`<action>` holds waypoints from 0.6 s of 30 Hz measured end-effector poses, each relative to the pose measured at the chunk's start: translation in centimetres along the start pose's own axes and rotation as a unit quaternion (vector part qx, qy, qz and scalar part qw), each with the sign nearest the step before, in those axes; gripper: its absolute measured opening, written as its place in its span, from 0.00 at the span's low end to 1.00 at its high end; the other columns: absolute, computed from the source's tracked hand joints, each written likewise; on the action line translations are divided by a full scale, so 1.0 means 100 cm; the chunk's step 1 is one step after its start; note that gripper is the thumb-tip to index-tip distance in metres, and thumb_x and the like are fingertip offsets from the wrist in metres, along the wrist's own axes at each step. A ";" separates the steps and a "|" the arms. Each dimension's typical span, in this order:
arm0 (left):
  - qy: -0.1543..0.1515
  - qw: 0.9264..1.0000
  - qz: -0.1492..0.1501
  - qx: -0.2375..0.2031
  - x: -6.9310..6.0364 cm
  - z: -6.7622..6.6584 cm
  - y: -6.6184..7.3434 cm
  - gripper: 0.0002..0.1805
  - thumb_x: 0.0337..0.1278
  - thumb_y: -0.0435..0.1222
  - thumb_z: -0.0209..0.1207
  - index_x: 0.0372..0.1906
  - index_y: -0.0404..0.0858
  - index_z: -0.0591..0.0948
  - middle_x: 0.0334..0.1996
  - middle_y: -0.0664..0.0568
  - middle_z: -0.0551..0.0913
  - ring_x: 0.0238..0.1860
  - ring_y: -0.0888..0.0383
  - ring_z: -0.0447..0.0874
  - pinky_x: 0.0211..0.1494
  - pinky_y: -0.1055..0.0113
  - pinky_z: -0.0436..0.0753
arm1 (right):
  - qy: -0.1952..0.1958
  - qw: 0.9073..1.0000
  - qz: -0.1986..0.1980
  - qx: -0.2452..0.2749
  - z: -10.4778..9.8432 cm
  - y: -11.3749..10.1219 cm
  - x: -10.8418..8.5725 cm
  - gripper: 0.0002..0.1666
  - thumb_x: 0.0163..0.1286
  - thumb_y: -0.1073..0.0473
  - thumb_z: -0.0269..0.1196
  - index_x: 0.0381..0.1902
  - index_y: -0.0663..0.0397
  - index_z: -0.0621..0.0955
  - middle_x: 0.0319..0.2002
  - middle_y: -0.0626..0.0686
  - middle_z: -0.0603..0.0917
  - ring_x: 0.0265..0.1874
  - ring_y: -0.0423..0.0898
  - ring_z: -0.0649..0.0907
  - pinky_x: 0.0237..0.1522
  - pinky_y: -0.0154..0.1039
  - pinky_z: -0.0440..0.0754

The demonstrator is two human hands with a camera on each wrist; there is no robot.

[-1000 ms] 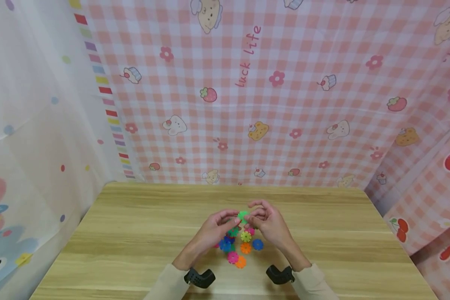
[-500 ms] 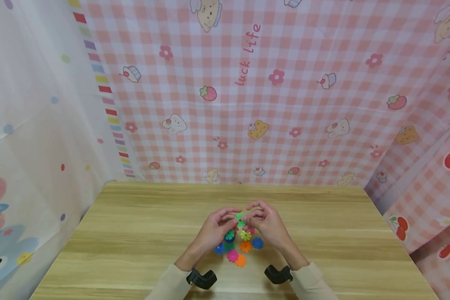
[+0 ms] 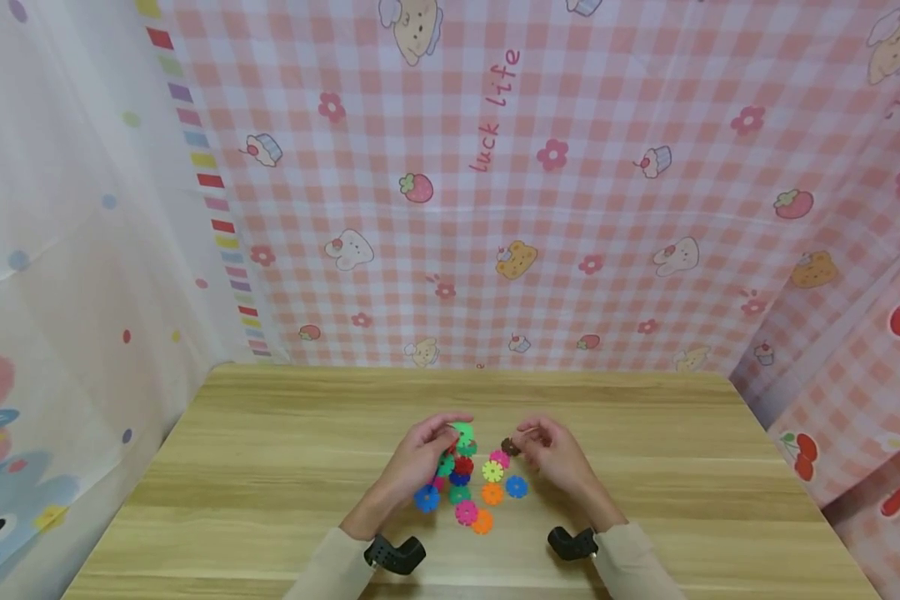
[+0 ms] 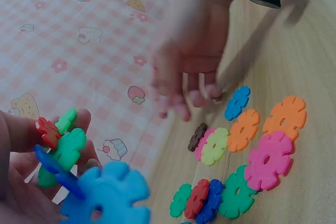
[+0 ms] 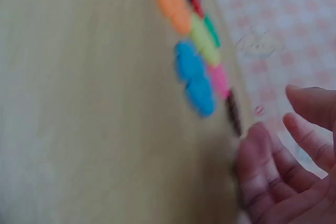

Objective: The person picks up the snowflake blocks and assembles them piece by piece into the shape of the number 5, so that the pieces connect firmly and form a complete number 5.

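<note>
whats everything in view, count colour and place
table: one, tan, under hands
checked cloth: one, pink and white, behind table
dotted cloth: one, mostly white, left
cherry-print cloth: one, pink and white, right
flower-shaped discs: at least eleven, two orange, two pink, two green, one each yellow, blue, dark blue, red, brown, on table
joined discs: at least five, green, red and blue, left hand
wrist devices: two, black, at wrists
sleeves: two, cream, forearms
left hand: one, gripping joined discs
right hand: one, near the brown disc
</note>
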State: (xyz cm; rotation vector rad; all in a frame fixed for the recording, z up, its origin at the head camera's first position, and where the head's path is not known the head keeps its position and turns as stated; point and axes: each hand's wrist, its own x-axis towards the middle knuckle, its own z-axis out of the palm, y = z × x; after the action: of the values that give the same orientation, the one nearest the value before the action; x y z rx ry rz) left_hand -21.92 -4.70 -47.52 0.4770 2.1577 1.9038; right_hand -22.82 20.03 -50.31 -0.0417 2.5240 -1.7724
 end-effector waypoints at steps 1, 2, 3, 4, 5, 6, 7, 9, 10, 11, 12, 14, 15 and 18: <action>0.001 1.000 -0.003 -0.001 0.000 0.000 0.000 0.17 0.76 0.36 0.46 0.61 0.48 0.79 0.54 0.47 0.79 0.55 0.50 0.76 0.61 0.55 0.75 | -0.003 1.000 0.005 -0.004 -0.001 0.003 0.001 0.11 0.69 0.68 0.61 0.49 0.61 0.79 0.37 0.58 0.84 0.29 0.49 0.80 0.28 0.37 0.79; 0.003 1.000 -0.007 0.000 0.001 0.000 0.000 0.16 0.76 0.36 0.47 0.60 0.48 0.79 0.49 0.45 0.80 0.49 0.52 0.77 0.55 0.59 0.77 | -0.005 1.000 0.008 -0.007 -0.002 0.006 0.003 0.13 0.69 0.69 0.61 0.51 0.61 0.79 0.37 0.57 0.83 0.28 0.48 0.80 0.28 0.36 0.79; 0.003 1.000 -0.010 -0.001 0.001 -0.001 0.001 0.16 0.76 0.36 0.47 0.60 0.47 0.79 0.45 0.44 0.80 0.43 0.53 0.76 0.50 0.63 0.77 | -0.007 1.000 0.012 -0.010 -0.002 0.008 0.004 0.15 0.68 0.70 0.61 0.52 0.61 0.79 0.37 0.57 0.83 0.28 0.48 0.79 0.28 0.36 0.79; 0.003 1.000 -0.012 -0.003 0.001 -0.001 0.001 0.16 0.75 0.35 0.48 0.59 0.46 0.79 0.40 0.43 0.78 0.37 0.55 0.74 0.44 0.67 0.76 | -0.009 1.000 0.017 -0.013 -0.003 0.010 0.005 0.15 0.68 0.70 0.60 0.53 0.61 0.79 0.37 0.56 0.83 0.28 0.47 0.79 0.28 0.35 0.78; 0.003 1.000 -0.014 -0.003 0.001 -0.002 0.002 0.15 0.75 0.35 0.48 0.59 0.45 0.79 0.37 0.43 0.78 0.33 0.57 0.71 0.39 0.69 0.74 | -0.012 1.000 0.018 -0.018 -0.003 0.011 0.007 0.15 0.68 0.70 0.61 0.53 0.61 0.79 0.36 0.56 0.83 0.27 0.47 0.78 0.27 0.35 0.77; 0.003 1.000 -0.014 -0.004 0.001 -0.002 0.002 0.15 0.75 0.35 0.49 0.59 0.44 0.78 0.35 0.44 0.77 0.31 0.58 0.69 0.37 0.70 0.73 | -0.013 0.999 0.020 -0.021 -0.003 0.012 0.008 0.15 0.68 0.70 0.61 0.53 0.60 0.79 0.35 0.55 0.82 0.27 0.47 0.78 0.27 0.35 0.77; 0.001 1.000 -0.014 -0.006 0.001 -0.003 0.003 0.15 0.74 0.35 0.49 0.59 0.43 0.78 0.34 0.46 0.77 0.29 0.59 0.68 0.34 0.71 0.72 | -0.014 0.999 0.020 -0.029 -0.004 0.012 0.009 0.15 0.68 0.69 0.60 0.53 0.60 0.80 0.34 0.55 0.82 0.26 0.47 0.78 0.27 0.35 0.77; -0.001 1.000 -0.013 -0.008 0.000 -0.004 0.004 0.14 0.74 0.35 0.50 0.58 0.41 0.78 0.33 0.49 0.78 0.28 0.60 0.68 0.32 0.71 0.71 | -0.019 0.999 0.018 -0.047 -0.004 0.012 0.010 0.15 0.68 0.68 0.60 0.52 0.59 0.80 0.32 0.54 0.80 0.24 0.47 0.77 0.25 0.36 0.76; -0.002 1.000 -0.012 -0.009 0.000 -0.005 0.004 0.14 0.74 0.35 0.50 0.58 0.41 0.78 0.33 0.49 0.79 0.28 0.60 0.68 0.32 0.71 0.70 | -0.022 0.998 0.018 -0.056 -0.004 0.012 0.011 0.15 0.68 0.67 0.61 0.52 0.58 0.81 0.31 0.54 0.79 0.23 0.47 0.77 0.25 0.36 0.76; -0.002 1.000 -0.012 -0.008 0.000 -0.005 0.004 0.14 0.74 0.35 0.50 0.58 0.41 0.78 0.34 0.48 0.80 0.29 0.60 0.69 0.34 0.71 0.72 | -0.024 0.997 0.016 -0.066 -0.004 0.012 0.012 0.15 0.68 0.66 0.61 0.52 0.58 0.81 0.30 0.54 0.79 0.22 0.47 0.76 0.24 0.36 0.75; -0.002 1.000 -0.012 -0.008 0.000 -0.006 0.004 0.14 0.74 0.35 0.51 0.58 0.41 0.78 0.35 0.47 0.81 0.30 0.59 0.70 0.34 0.70 0.72 | -0.027 0.997 0.015 -0.076 -0.003 0.011 0.012 0.15 0.69 0.65 0.62 0.52 0.57 0.81 0.29 0.54 0.78 0.21 0.47 0.76 0.23 0.36 0.75; -0.002 1.000 -0.015 -0.004 0.000 -0.006 0.003 0.13 0.74 0.36 0.51 0.57 0.42 0.78 0.37 0.43 0.82 0.31 0.58 0.72 0.36 0.70 0.74 | -0.031 0.995 0.014 -0.093 -0.002 0.010 0.013 0.15 0.70 0.62 0.63 0.53 0.55 0.81 0.29 0.53 0.78 0.19 0.46 0.75 0.22 0.36 0.74; -0.002 1.000 -0.017 -0.003 -0.001 -0.007 0.003 0.13 0.74 0.36 0.51 0.56 0.42 0.78 0.38 0.42 0.82 0.31 0.58 0.72 0.36 0.69 0.74 | -0.031 0.995 0.016 -0.096 -0.001 0.010 0.013 0.15 0.70 0.62 0.63 0.53 0.55 0.82 0.29 0.52 0.78 0.19 0.46 0.75 0.22 0.36 0.73; 0.001 1.000 -0.023 -0.003 -0.001 -0.007 0.003 0.12 0.74 0.36 0.52 0.56 0.42 0.79 0.37 0.40 0.83 0.27 0.59 0.71 0.29 0.72 0.71 | -0.029 0.994 0.019 -0.099 0.001 0.010 0.013 0.15 0.69 0.61 0.64 0.53 0.55 0.82 0.29 0.52 0.78 0.20 0.45 0.74 0.22 0.36 0.73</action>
State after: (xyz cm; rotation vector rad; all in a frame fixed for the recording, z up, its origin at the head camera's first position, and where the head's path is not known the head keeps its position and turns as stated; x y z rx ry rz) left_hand -22.09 -5.36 -47.14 0.4202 2.1441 1.8875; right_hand -24.07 20.20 -51.35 -0.0526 2.6299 -1.4786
